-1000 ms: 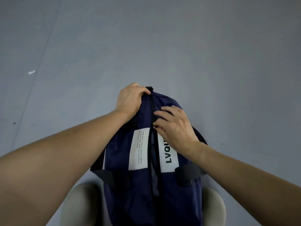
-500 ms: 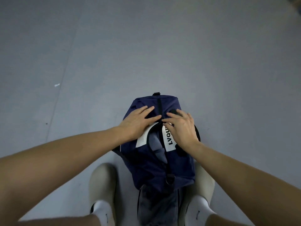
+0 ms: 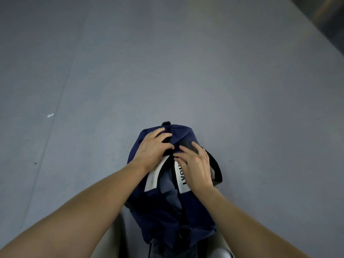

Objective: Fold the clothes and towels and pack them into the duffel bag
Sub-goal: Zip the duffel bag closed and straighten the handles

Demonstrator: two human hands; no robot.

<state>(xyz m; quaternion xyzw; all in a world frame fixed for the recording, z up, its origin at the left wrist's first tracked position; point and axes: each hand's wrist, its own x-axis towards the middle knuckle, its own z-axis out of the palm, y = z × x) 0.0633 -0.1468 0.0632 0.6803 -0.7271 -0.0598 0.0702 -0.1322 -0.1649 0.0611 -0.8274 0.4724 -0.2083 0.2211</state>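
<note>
A matte grey floor [image 3: 186,71] fills the room, smooth, with faint straight seams running across it. On it, right in front of the person, sits one navy duffel bag [image 3: 197,207], soft woven fabric, rounded and plump, lying lengthwise away from them. Its top zip gapes along the middle, and a fold of grey cloth [image 3: 168,185] shows inside the gap.

Two bare forearms reach down from either side and meet on top of the bag. The left hand [image 3: 154,148] lies palm down on the far end, fingers spread and almost straight, pressing the fabric and gripping nothing. The right hand [image 3: 195,164] rests just beside it on the other side of the zip, fingers fanned and lightly bent, tips touching the fabric, also holding nothing that I can see.

Two white rectangular labels flank the opening: the left label [image 3: 153,176] with tiny print, the right label [image 3: 181,180] with bold black letters. One black webbing strap [image 3: 216,170] loops off the right side. A small black tab [image 3: 166,123] sticks out at the far end. One white speck [image 3: 50,115] lies on the floor, well apart to the left.
</note>
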